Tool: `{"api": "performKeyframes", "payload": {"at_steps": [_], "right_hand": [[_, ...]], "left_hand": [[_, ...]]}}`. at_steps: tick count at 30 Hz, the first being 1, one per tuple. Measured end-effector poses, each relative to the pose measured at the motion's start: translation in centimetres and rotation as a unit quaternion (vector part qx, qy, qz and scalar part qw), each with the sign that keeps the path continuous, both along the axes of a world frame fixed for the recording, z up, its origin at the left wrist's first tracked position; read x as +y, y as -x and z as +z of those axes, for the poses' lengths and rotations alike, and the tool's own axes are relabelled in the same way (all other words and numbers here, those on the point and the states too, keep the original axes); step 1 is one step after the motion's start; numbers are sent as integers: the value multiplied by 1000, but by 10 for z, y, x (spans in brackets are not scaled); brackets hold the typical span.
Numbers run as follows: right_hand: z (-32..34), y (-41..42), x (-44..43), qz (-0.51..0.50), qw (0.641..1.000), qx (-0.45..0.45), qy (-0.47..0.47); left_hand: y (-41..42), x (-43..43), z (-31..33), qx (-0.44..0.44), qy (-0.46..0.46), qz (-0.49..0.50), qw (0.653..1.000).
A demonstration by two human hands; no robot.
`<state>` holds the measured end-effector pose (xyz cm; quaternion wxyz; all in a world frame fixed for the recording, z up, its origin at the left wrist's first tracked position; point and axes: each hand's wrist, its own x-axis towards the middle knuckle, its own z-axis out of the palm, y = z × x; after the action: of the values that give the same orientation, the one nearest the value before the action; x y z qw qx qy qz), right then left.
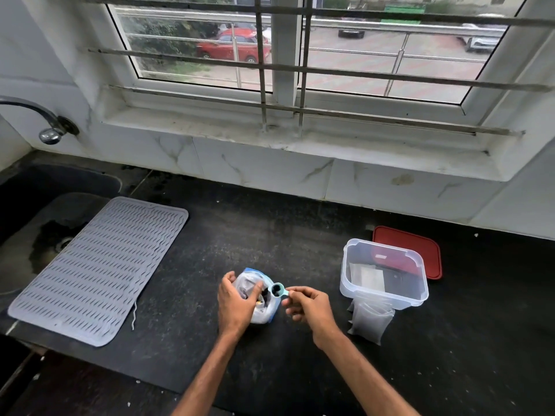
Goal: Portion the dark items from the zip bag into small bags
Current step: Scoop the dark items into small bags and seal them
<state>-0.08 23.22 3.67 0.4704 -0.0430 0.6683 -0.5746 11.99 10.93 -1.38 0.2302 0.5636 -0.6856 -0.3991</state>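
A clear zip bag with a blue strip stands on the black counter, dark items visible in its mouth. My left hand grips the bag's left side, thumb at the opening. My right hand pinches the handle of a small light-blue scoop. The scoop's bowl holds dark items and sits at the bag's mouth. Small filled bags of dark items lie in front of the clear container.
A clear plastic container with flat small bags inside stands to the right, its red lid behind it. A grey ridged drying mat lies left, overlapping the sink. A tap sticks out of the wall.
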Motion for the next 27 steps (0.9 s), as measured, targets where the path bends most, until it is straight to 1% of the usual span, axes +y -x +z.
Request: {"api": "performKeyframes", "payload": {"at_steps": [1,2,3,4,5,6,7,9,11,13,17,21,24,27], "right_hand": [[5,4,4,-2,1000,-3,9],[11,9,12,-6,1000,-3,16],[18,13,18,-4,1000,-2,23],[25,19,28,-8,1000,-1,27],[33,24,37,-12,999,1,29],[39,29,47,-19,999,4,30],[44,36,60,-33,999,6,31],[53,52,85,-67,997,2,36],[59,67,108,-95,995,11,38],[60,84,136,-112,992,49,26],[55,105,168,-94,988,121,-10],[42,114,173,-60,977,194,-58],[32,119,170,-19,955,275,-106],[26,120,167,71,919,364,-134]], "left_hand": [[-1,1,6,-10,43,10,999],[2,4,13,-6,104,14,994],[3,8,22,14,166,15,986],[8,16,31,40,209,7,977],[16,25,37,66,226,-9,972],[24,37,42,89,217,-27,972],[37,52,43,111,189,-49,975],[57,82,38,118,134,-124,976],[72,108,28,68,126,-216,966],[87,130,22,23,106,-279,954],[107,150,18,-7,64,-291,955],[118,159,19,-24,69,-276,959],[122,166,21,-31,75,-259,963],[122,171,20,-24,74,-253,964]]}}
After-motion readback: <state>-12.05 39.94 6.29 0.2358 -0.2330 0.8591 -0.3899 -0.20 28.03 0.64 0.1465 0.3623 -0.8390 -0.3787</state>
